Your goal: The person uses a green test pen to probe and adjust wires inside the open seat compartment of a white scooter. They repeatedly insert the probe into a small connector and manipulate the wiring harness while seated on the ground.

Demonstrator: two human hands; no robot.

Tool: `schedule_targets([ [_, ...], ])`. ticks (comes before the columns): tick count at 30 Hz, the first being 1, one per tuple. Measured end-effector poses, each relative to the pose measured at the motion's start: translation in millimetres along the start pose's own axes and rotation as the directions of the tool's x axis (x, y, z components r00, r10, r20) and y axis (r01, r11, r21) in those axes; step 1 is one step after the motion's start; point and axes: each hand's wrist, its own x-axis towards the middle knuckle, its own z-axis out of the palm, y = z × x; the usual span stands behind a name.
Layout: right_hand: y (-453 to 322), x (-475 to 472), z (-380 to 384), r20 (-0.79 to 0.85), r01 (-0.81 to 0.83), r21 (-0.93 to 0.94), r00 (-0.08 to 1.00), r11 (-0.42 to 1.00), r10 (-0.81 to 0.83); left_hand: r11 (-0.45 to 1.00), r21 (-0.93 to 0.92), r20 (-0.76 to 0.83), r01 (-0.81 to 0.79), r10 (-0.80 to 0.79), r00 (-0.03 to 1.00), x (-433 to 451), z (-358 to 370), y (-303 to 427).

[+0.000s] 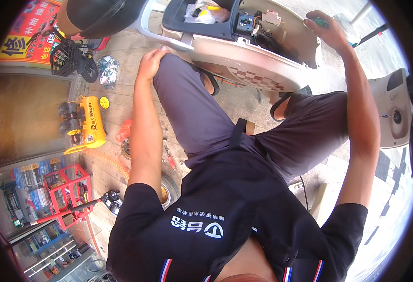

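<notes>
My left hand rests on my left knee, close to the end of the scooter's grey grab rail; nothing shows in it. My right hand is raised at the right end of the open scooter body, its fingers around a green handle; the rest of that object is hidden. Between my hands lies the cream body panel with a checkered decal. Inside the open body are a dark battery or electrical unit, a white circuit breaker and loose wires. A storage bin holds a plastic bag.
A yellow air compressor with a coiled orange hose stands at the left. Near my left arm, a red-handled tool and a wheel lie on the paving. A red metal rack is at lower left, the scooter's front part at right.
</notes>
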Motion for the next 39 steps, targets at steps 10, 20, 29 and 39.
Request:
schedule_targets([
  [10,0.9,-8.1,-12.6,0.021,-0.159,0.175,0.987,0.972,0.157,1.0,-0.007,0.024,-0.003,0.003,1.0,-23.9,-23.1,9.9],
  [20,-21.3,-1.8,-1.5,0.058,-0.255,0.078,0.966,0.964,0.251,0.979,-0.114,0.099,-0.169,0.181,0.979,-10.3,-39.4,-32.0],
  [29,-44.4,-14.7,-4.6,0.0,-0.139,0.057,0.99,0.989,0.139,0.998,-0.048,0.018,0.035,-0.034,0.999,-0.2,-11.7,-24.8],
  [39,-31.8,-43.8,-16.1,-0.033,-0.087,0.023,0.996,0.996,0.087,0.974,-0.204,0.093,0.096,-0.078,0.993,1.8,-30.9,-59.4],
])
